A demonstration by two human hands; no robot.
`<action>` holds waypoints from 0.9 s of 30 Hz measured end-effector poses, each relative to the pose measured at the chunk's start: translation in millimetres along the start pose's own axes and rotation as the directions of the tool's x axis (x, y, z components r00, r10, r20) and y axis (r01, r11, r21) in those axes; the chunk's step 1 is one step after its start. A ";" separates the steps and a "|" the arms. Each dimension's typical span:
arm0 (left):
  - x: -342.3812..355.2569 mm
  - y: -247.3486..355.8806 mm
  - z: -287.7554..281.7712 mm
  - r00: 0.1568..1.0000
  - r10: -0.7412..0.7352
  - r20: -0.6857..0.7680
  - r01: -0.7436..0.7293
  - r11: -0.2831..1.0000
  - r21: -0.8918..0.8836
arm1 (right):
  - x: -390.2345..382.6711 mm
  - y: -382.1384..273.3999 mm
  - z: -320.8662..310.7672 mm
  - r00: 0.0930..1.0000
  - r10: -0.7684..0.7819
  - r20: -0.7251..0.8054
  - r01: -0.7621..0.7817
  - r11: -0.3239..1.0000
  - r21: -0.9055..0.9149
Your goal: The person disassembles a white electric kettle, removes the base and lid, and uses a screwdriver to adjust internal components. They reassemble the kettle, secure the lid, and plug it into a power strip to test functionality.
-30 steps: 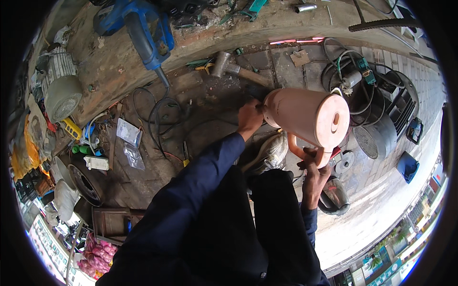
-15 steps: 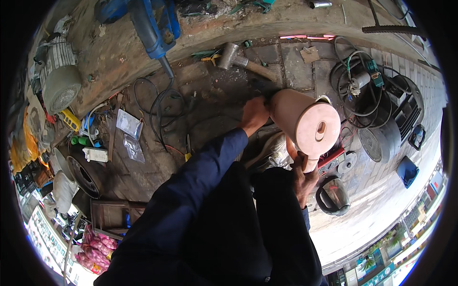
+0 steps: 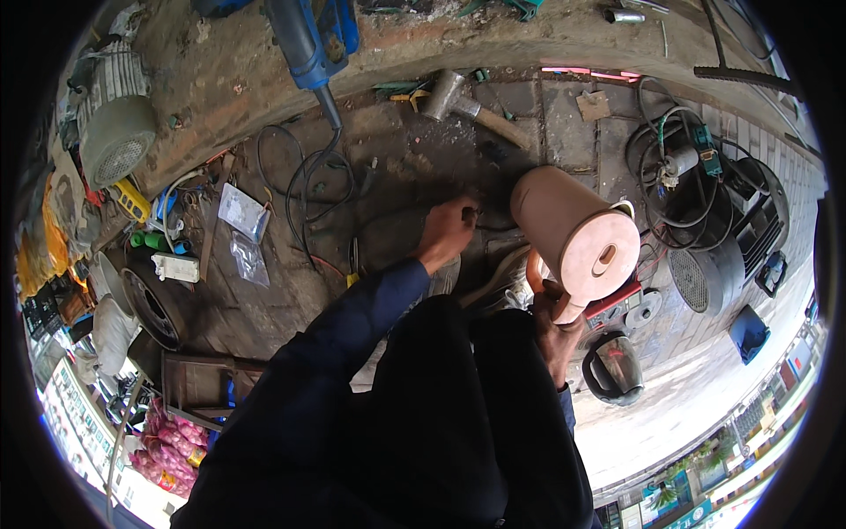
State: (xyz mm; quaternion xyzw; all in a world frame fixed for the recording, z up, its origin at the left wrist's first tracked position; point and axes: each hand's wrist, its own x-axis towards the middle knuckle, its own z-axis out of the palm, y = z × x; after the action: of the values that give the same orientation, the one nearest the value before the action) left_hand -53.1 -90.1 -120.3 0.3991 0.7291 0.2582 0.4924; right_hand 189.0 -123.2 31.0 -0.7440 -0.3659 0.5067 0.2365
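Observation:
A pale pink electric kettle (image 3: 564, 216) is tilted in front of me, its round face with an oval slot turned toward me. My right hand (image 3: 557, 339) is closed round its handle. My left hand (image 3: 448, 234) hovers left of the kettle, apart from it, with its fingers curled. Something small and dark shows at those fingertips; I cannot make out its kind. Beneath the kettle, part of a light shoe (image 3: 511, 275) shows. Beyond my hands a hammer (image 3: 449, 97) with a wooden handle lies on the paving.
At the upper left stands a blue power tool (image 3: 304, 48), its black cable (image 3: 304, 181) coiled on the ground. Electric motors (image 3: 123, 145) lie left and right. A red meter (image 3: 611, 304) and a jug (image 3: 614, 366) with a black handle are near my right hand. Plastic bags (image 3: 242, 216) lie leftward.
My left hand has come away from the kettle's left end and moved left and toward me. My right hand still grips the handle. The whole view has shifted slightly.

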 end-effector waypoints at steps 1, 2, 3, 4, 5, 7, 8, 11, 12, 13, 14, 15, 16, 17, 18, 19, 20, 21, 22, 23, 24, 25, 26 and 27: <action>-5.6 -4.7 -6.7 1.000 -0.023 0.017 0.024 0.999 -0.024 | 1.4 -2.0 1.8 0.999 -0.050 0.020 0.051 0.998 -0.039; -12.0 -10.1 -15.1 0.998 -0.046 0.032 0.048 0.998 -0.046 | 2.5 -5.4 2.6 0.994 -0.101 0.044 0.104 0.992 -0.077; -19.6 -16.4 -24.9 0.995 -0.082 0.049 0.085 0.994 -0.067 | 3.0 -9.3 4.0 0.986 -0.151 0.071 0.158 0.981 -0.111; -29.3 -23.5 -35.9 0.999 -0.046 0.016 0.047 0.998 -0.043 | 2.7 -14.1 4.1 0.986 -0.136 0.094 0.146 0.984 -0.107; -42.3 -31.3 -48.0 1.000 -0.023 -0.012 0.022 1.000 -0.017 | 0.9 -20.4 1.1 0.986 -0.122 0.116 0.134 0.986 -0.103; -75.0 -49.9 -74.2 0.997 -0.048 -0.060 0.050 0.998 0.029 | -6.8 -32.1 -7.1 0.980 -0.026 0.198 0.014 0.998 0.063; -94.2 -60.7 -88.0 0.994 -0.054 -0.098 0.055 0.998 0.011 | -10.6 -36.6 -13.3 0.975 -0.048 0.219 0.065 0.995 -0.074; -147.4 -98.6 -127.5 0.968 -0.172 -0.181 0.199 0.970 0.138 | -27.0 -38.5 -33.4 0.991 -0.014 0.130 0.016 1.000 -0.013; -163.9 -111.6 -133.2 0.960 -0.158 -0.232 0.208 0.955 0.212 | -31.2 -35.7 -43.0 0.995 -0.020 0.100 0.024 0.999 -0.040; -180.6 -124.4 -138.3 0.943 -0.185 -0.277 0.261 0.928 0.266 | -34.9 -31.1 -52.6 0.998 -0.027 0.060 0.029 0.999 -0.034; -193.4 -137.3 -142.4 0.924 -0.207 -0.323 0.311 0.896 0.317 | -38.2 -25.4 -62.8 1.000 -0.007 -0.005 0.007 0.999 -0.040; -200.3 -149.7 -141.6 0.921 -0.193 -0.338 0.322 0.865 0.386 | -42.2 -20.7 -75.1 0.993 -0.110 -0.031 0.103 0.980 -0.173; -205.3 -160.5 -138.3 0.923 -0.166 -0.347 0.305 0.866 0.396 | -46.4 -15.5 -86.6 0.978 -0.188 -0.095 0.146 0.929 -0.339; -207.0 -169.3 -132.1 0.923 -0.159 -0.352 0.302 0.864 0.403 | -51.8 -12.0 -98.1 0.986 -0.103 -0.133 0.070 0.971 -0.231; -207.0 -175.9 -125.8 0.921 -0.151 -0.358 0.300 0.862 0.409 | -55.6 -11.7 -110.4 0.985 -0.028 -0.167 0.001 0.986 -0.164; -206.3 -179.8 -119.3 0.915 -0.242 -0.323 0.356 0.862 0.361 | -59.4 -12.1 -119.6 0.983 -0.081 -0.167 0.048 0.980 -0.192; -204.6 -180.3 -112.8 0.901 -0.326 -0.287 0.410 0.858 0.310 | -58.2 -22.0 -133.9 0.971 -0.222 -0.086 0.163 0.882 -0.442; -201.9 -179.0 -110.1 0.880 -0.400 -0.255 0.461 0.848 0.260 | -58.4 -29.6 -139.3 0.903 -0.430 0.017 0.376 0.769 -0.518; -201.0 -174.4 -108.8 0.889 -0.373 -0.264 0.435 0.868 0.238 | -60.8 -45.6 -148.6 0.949 -0.312 -0.041 0.275 0.887 -0.371; -201.3 -167.9 -112.0 0.896 -0.348 -0.277 0.410 0.886 0.214 | -61.1 -65.9 -155.3 0.945 -0.321 -0.064 0.282 0.897 -0.341; -203.6 -159.4 -118.0 0.879 -0.414 -0.237 0.464 0.858 0.221 | -56.3 -96.5 -165.3 0.923 -0.382 0.047 0.355 0.798 -0.487; -207.2 -149.6 -127.7 0.852 -0.491 -0.180 0.522 0.817 0.246 | -48.5 -125.6 -165.1 0.894 -0.436 0.106 0.445 0.828 -0.341; -213.2 -139.5 -141.4 0.850 -0.499 -0.169 0.527 0.810 0.256 | -47.6 -156.7 -163.2 0.870 -0.483 0.101 0.492 0.835 -0.246; -219.0 -127.7 -155.5 0.849 -0.508 -0.148 0.528 0.798 0.290 | -51.5 -192.4 -161.5 0.803 -0.564 0.190 0.595 0.760 -0.261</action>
State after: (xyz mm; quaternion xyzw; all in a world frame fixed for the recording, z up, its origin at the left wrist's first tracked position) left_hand -195.6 -340.7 -47.1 0.2508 0.8572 0.0046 0.4498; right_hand 268.8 -41.2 260.5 -0.5950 -0.6637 0.3817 0.2442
